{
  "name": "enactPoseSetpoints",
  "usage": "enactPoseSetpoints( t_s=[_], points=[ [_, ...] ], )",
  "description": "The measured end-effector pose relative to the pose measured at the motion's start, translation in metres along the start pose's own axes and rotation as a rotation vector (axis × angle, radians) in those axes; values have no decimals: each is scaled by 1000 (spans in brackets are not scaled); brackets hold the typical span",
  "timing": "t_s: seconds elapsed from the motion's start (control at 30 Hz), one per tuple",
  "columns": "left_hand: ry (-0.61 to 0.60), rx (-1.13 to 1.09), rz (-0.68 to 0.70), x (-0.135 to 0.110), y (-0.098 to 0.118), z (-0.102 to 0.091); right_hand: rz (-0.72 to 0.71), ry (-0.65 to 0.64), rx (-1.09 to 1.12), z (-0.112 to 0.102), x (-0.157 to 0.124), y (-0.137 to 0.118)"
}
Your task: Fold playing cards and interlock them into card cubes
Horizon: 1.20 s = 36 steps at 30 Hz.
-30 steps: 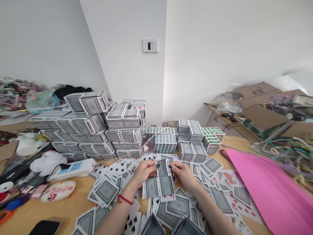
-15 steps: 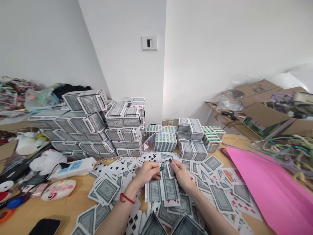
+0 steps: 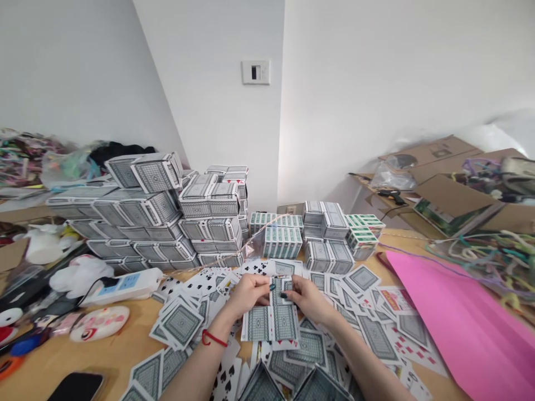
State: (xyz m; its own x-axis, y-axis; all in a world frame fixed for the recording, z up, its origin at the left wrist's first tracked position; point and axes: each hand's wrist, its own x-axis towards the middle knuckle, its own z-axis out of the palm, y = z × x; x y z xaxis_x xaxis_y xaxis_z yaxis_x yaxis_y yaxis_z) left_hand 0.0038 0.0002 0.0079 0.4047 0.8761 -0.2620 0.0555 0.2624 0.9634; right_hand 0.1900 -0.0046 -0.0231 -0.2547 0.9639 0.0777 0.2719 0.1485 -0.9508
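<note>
Above the worktop (image 3: 140, 318), my left hand (image 3: 249, 291) pinches grey-backed playing cards (image 3: 285, 323); my right hand (image 3: 307, 299) grips their upper right edge; I'd keep pressure light, avoiding creases.

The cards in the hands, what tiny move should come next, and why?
Maybe the right hand should press down along the small white-edged piece: its fingers are on it, while the left hand pinches the held cards opposite, which should help steady them.
</note>
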Motion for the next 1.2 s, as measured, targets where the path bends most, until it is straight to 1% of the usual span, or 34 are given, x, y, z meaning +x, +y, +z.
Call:
enactPoseSetpoints(
  t_s=[0.13,0.27,0.33,0.43,0.5,0.53,0.57,0.63,0.7,0.77,0.83,0.93,1.0,1.1,1.17,1.2],
  points=[
    [3,-23,12,1,-1,-1,78,-40,84,1,1,1],
    [0,-62,29,3,-1,-3,89,-113,200,2,3,-5],
    [-8,-72,31,3,-2,-3,91,-118,237,3,3,-8],
    [12,-53,26,4,-4,-3,95,-109,279,3,1,-13],
    [26,-51,35,3,-4,-3,111,-147,337,1,-2,-15],
    [29,-57,40,3,-3,-2,141,-158,372,0,-3,-15],
    [27,-65,45,2,-2,-2,187,-148,403,-1,-5,-15],
    [5,-66,51,1,2,-1,298,-77,438,-3,-7,-13],
    [-36,-44,56,-1,5,0,342,-31,444,-4,-8,-10],
    [-73,-15,59,-3,6,0,284,-55,420,-3,-8,-7],
    [-85,12,57,-3,5,-1,216,-83,363,-3,-8,-6],
    [-95,47,59,-1,1,-1,190,-93,236,-3,-9,-7],
    [-86,81,94,0,-2,-1,125,-85,139,-2,-9,-8],
    [-48,123,191,2,-4,-1,-7,-80,20,0,-9,-6],
    [-38,92,218,3,-5,-1,-30,-63,-30,1,-8,-3],
    [-26,55,210,4,-6,-1,-35,-25,-61,1,-7,-1]
  ],
)
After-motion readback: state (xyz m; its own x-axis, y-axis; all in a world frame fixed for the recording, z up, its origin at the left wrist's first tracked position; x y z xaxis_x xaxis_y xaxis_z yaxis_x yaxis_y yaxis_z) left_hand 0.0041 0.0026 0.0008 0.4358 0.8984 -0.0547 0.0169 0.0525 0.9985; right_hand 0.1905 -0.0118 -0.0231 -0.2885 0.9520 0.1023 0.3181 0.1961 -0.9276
